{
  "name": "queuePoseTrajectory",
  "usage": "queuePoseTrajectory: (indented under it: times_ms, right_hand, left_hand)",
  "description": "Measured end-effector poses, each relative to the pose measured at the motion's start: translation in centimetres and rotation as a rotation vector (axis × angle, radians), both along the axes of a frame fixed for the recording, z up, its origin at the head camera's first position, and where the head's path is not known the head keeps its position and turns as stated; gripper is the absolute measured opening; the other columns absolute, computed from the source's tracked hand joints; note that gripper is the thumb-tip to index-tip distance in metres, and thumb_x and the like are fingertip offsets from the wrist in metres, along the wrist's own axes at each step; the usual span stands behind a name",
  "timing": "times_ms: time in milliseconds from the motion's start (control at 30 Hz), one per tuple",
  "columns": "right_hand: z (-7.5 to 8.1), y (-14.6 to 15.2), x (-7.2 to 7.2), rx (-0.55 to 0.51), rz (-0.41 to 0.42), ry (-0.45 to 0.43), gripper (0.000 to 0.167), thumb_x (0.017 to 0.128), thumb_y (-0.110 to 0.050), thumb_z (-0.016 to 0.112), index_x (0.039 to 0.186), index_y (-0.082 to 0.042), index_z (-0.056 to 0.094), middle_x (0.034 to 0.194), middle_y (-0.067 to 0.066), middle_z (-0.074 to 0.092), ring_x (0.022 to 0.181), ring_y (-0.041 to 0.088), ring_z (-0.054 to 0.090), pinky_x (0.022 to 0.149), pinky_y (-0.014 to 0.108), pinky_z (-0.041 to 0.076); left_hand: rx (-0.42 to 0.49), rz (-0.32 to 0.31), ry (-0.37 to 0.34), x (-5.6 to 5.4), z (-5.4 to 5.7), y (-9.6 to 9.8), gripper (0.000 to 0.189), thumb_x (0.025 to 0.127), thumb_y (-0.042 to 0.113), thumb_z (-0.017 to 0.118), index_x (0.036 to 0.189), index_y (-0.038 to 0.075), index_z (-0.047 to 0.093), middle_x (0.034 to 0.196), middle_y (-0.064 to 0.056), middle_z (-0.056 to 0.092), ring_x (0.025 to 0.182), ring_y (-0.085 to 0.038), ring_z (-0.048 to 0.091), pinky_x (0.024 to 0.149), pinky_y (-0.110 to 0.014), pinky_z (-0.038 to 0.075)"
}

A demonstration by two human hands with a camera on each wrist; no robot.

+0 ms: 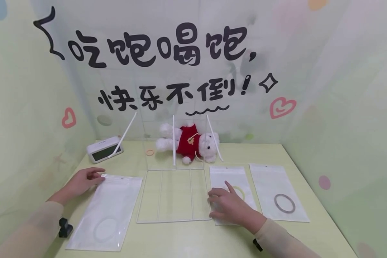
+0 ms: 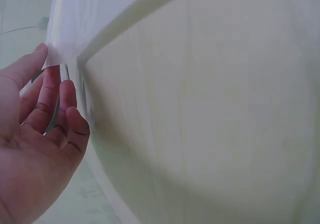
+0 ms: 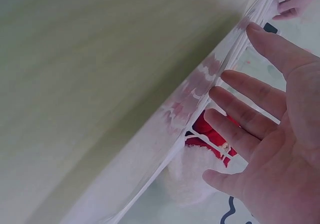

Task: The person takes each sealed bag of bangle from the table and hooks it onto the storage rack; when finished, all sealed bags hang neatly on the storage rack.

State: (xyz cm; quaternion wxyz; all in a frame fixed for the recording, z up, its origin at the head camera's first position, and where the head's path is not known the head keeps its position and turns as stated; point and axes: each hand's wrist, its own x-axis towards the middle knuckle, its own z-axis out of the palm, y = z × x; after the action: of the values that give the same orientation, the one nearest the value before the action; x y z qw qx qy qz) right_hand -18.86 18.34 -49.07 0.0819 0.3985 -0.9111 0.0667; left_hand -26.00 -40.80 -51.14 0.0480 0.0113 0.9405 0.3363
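Pinching the far left corner of a zip bag (image 1: 108,200) holding a white ring (image 1: 95,231), the left hand (image 1: 82,182) is left of the white wire rack (image 1: 191,195). The right hand (image 1: 229,205), fingers extended and spread, is over a smaller bag (image 1: 224,175) with a yellow ring (image 1: 242,191), beside the rack; whether it touches that bag, I cannot tell.

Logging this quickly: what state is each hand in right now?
Left hand: closed in a pinch, holding the leftmost zip bag by a top corner.
Right hand: open, holding nothing.
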Motion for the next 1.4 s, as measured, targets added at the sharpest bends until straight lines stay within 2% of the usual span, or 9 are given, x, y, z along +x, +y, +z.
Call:
queuePoseTrajectory:
  times_ms: [100, 167, 333, 567, 767, 900, 1000, 1233, 1400]
  right_hand:
    - [0.1, 0.0, 0.1, 0.001, 0.003, 0.003, 0.041, 0.081, -0.038, 0.085, 0.113, -0.013, 0.077, 0.126, 0.001, 0.07, 0.127, 0.023, 0.062, 0.112, 0.073, 0.037]
    - [0.1, 0.1, 0.1, 0.003, 0.006, 0.005, 0.041, 0.08, -0.038, 0.086, 0.113, -0.014, 0.077, 0.125, 0.001, 0.07, 0.128, 0.024, 0.062, 0.112, 0.073, 0.036]
    - [0.4, 0.3, 0.2, 0.022, 0.008, 0.003, 0.043, 0.08, -0.039, 0.086, 0.114, -0.015, 0.075, 0.127, 0.0, 0.071, 0.133, 0.027, 0.06, 0.113, 0.075, 0.034]
    - [0.5, 0.3, 0.2, 0.023, 0.008, -0.01, 0.045, 0.081, -0.039, 0.084, 0.118, -0.014, 0.074, 0.13, 0.001, 0.07, 0.135, 0.028, 0.059, 0.113, 0.075, 0.033]
    - [0.2, 0.3, 0.2, 0.031, 0.005, -0.024, 0.045, 0.082, -0.039, 0.084, 0.118, -0.014, 0.074, 0.131, 0.002, 0.07, 0.137, 0.029, 0.058, 0.114, 0.075, 0.032]
    - [0.1, 0.3, 0.1, 0.037, 0.001, -0.025, 0.046, 0.082, -0.04, 0.083, 0.12, -0.014, 0.074, 0.133, 0.002, 0.07, 0.138, 0.03, 0.057, 0.115, 0.074, 0.032]
    - [0.0, 0.3, 0.1, 0.038, 0.001, -0.029, 0.047, 0.083, -0.041, 0.082, 0.121, -0.014, 0.074, 0.134, 0.002, 0.069, 0.138, 0.03, 0.057, 0.115, 0.074, 0.031]
    - [0.3, 0.3, 0.1, 0.052, -0.007, -0.063, 0.047, 0.084, -0.04, 0.082, 0.123, -0.014, 0.073, 0.136, 0.002, 0.068, 0.14, 0.029, 0.055, 0.116, 0.074, 0.03]
    - [0.4, 0.4, 0.2, 0.047, -0.01, -0.067, 0.047, 0.083, -0.04, 0.083, 0.121, -0.014, 0.074, 0.135, 0.003, 0.068, 0.14, 0.03, 0.055, 0.116, 0.074, 0.03]
  left_hand:
    - [0.025, 0.031, -0.04, 0.1, 0.2, 0.2, 0.056, 0.097, 0.044, 0.071, 0.136, 0.004, 0.061, 0.112, -0.012, 0.069, 0.093, -0.023, 0.058, 0.067, -0.025, 0.054]
    - [0.033, 0.034, -0.043, 0.2, 0.4, 0.2, 0.053, 0.098, 0.044, 0.069, 0.132, 0.004, 0.062, 0.114, -0.014, 0.069, 0.094, -0.024, 0.059, 0.068, -0.025, 0.056]
    - [0.043, 0.011, -0.001, 0.7, 1.1, -0.1, 0.047, 0.098, 0.043, 0.069, 0.123, 0.003, 0.066, 0.11, -0.013, 0.07, 0.093, -0.02, 0.061, 0.07, -0.024, 0.057]
    - [0.057, -0.004, 0.035, 2.1, 2.4, 0.0, 0.046, 0.1, 0.044, 0.066, 0.124, 0.004, 0.065, 0.11, -0.011, 0.071, 0.089, -0.01, 0.063, 0.071, -0.025, 0.059]
    - [-0.003, -0.016, 0.091, 3.5, 3.7, 0.3, 0.039, 0.1, 0.042, 0.066, 0.119, 0.008, 0.067, 0.105, -0.009, 0.071, 0.085, -0.007, 0.061, 0.069, -0.022, 0.056]
    - [-0.03, -0.037, 0.164, 4.3, 4.9, 0.5, 0.032, 0.1, 0.038, 0.067, 0.117, 0.011, 0.069, 0.101, -0.005, 0.071, 0.082, -0.007, 0.062, 0.067, -0.021, 0.055]
    - [-0.024, -0.048, 0.21, 4.9, 5.8, 0.8, 0.027, 0.101, 0.034, 0.068, 0.116, 0.011, 0.07, 0.099, -0.004, 0.071, 0.081, -0.01, 0.064, 0.066, -0.02, 0.054]
    - [-0.015, -0.049, 0.256, 6.1, 7.8, 1.9, 0.023, 0.101, 0.03, 0.068, 0.115, 0.012, 0.07, 0.097, -0.002, 0.072, 0.08, -0.011, 0.065, 0.064, -0.02, 0.053]
    - [0.02, -0.071, 0.32, 6.6, 9.3, 2.7, 0.019, 0.1, 0.025, 0.071, 0.115, 0.013, 0.071, 0.095, 0.006, 0.072, 0.08, -0.009, 0.065, 0.065, -0.017, 0.053]
